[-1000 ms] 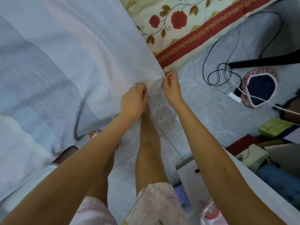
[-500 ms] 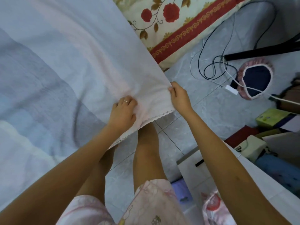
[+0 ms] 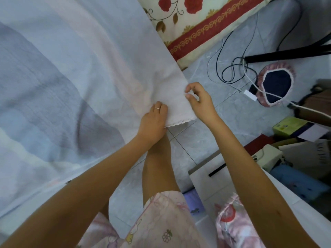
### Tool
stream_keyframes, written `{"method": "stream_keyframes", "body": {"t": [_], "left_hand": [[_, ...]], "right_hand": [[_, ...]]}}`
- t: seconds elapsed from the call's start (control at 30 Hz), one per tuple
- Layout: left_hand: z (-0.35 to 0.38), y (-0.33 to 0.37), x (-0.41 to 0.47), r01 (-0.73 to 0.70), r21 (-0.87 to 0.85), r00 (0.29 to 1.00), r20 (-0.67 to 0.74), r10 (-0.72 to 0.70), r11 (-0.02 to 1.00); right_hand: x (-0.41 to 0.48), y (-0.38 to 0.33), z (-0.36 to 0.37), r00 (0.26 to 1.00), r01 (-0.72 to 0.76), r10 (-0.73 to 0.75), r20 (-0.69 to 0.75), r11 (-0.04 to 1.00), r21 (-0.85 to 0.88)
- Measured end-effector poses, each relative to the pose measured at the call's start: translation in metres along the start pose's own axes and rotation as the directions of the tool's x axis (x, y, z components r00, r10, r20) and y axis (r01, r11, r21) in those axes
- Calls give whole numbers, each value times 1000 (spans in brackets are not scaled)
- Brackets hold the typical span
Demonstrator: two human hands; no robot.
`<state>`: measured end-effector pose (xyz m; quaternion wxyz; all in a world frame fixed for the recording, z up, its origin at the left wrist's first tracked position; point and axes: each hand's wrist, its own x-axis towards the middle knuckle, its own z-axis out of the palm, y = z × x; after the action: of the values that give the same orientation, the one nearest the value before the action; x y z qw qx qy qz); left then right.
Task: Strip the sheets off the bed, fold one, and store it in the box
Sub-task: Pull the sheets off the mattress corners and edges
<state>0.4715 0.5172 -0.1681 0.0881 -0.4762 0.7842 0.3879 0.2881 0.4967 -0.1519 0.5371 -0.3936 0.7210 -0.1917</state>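
A thin pale white-pink sheet [image 3: 80, 72] with a lace hem is stretched out across the left and middle of the view. My left hand [image 3: 155, 122], with a ring on one finger, grips the sheet's corner near the hem, fingers tucked into the cloth. Just to the right, my right hand [image 3: 199, 101] is at the sheet's right edge with fingers loosely curled; the fingertips touch the edge, and I cannot tell whether they pinch it. A white box [image 3: 215, 178] stands on the floor at lower right, holding pink cloth [image 3: 232, 228].
A floral mattress [image 3: 200, 20] with a red border lies at the top. Black and white cables [image 3: 232, 68] coil on the grey tile floor beside a round pink-rimmed object [image 3: 275, 86]. Boxes and clutter [image 3: 293, 127] crowd the right side. My legs stand below the sheet.
The sheet corner has been drawn down and toward me. My left hand shifted lower on the hem, and my right hand loosened its pinch and now has its fingers spread at the edge.
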Motion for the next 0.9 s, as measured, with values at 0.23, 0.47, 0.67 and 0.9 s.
{"method": "stream_keyframes", "body": {"t": [0.23,0.47,0.67,0.9], "left_hand": [[-7,23,-14,29,-144,997,-67,-39,989],[-6,25,-14,9,-119,997,-69,-17,993],[-7,44,0,72,-151,995,-64,-83,986],[13,42,9,108,-125,994,16,-107,986]], "right_hand": [[-19,-10,-25,836,-228,181,518,973,28],[-20,-13,-26,917,-47,108,383,985,-166],[-23,-7,-30,978,41,5,210,977,-211],[-13,18,-27,992,-119,125,1,945,-304]]}}
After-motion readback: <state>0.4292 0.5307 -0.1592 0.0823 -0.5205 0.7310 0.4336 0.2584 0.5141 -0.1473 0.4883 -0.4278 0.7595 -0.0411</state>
